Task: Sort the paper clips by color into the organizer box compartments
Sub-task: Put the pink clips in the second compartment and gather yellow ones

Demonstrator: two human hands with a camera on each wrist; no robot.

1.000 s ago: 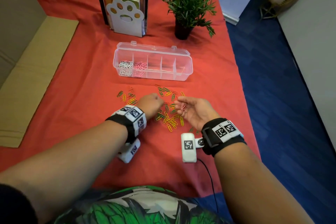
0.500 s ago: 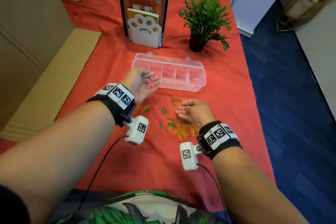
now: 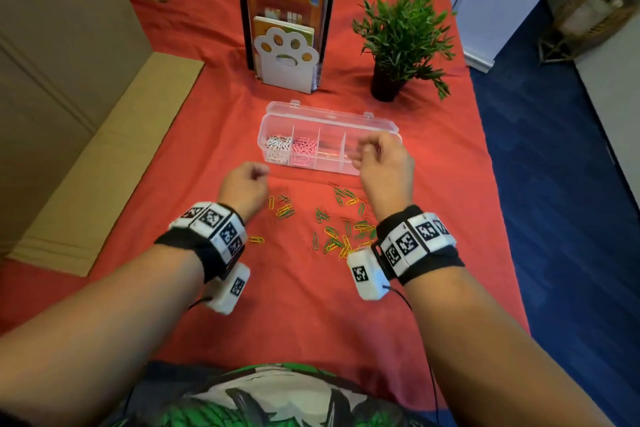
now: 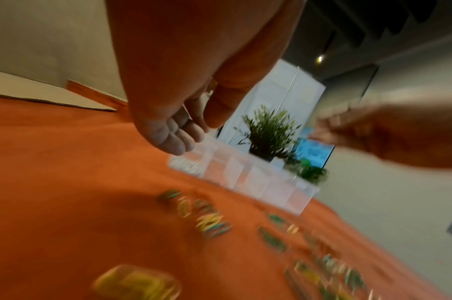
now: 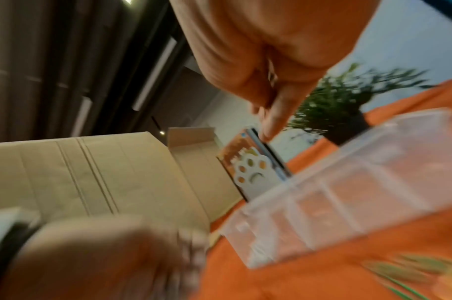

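Since half a second ago, your left hand (image 3: 246,188) has pulled back from the organizer box (image 3: 375,125) to hang just this side of it, while your right hand (image 3: 380,163) has risen from the loose clips to the box's right end.

Nearest you, green and yellow paper clips (image 3: 341,236) lie scattered on the red cloth (image 3: 304,315) between your two wrists, with a few more (image 3: 284,210) just beside your left hand. Your left fingers (image 4: 173,138) are loosely curled with the palm bare in the left wrist view; they grip nothing. Your right hand hovers over the right compartments with its fingers bunched together; whether they pinch a clip cannot be told, since both the head and right wrist views are blurred there.

Beyond the hands, the clear box lies lengthwise with its lid open. White clips (image 3: 277,146) fill its leftmost compartment and pink clips (image 3: 304,149) the next one; the compartment after that looks bare.

Farther back, a white paw-shaped bookend (image 3: 285,62) holds upright books (image 3: 287,0), and a potted plant (image 3: 401,38) stands to their right.
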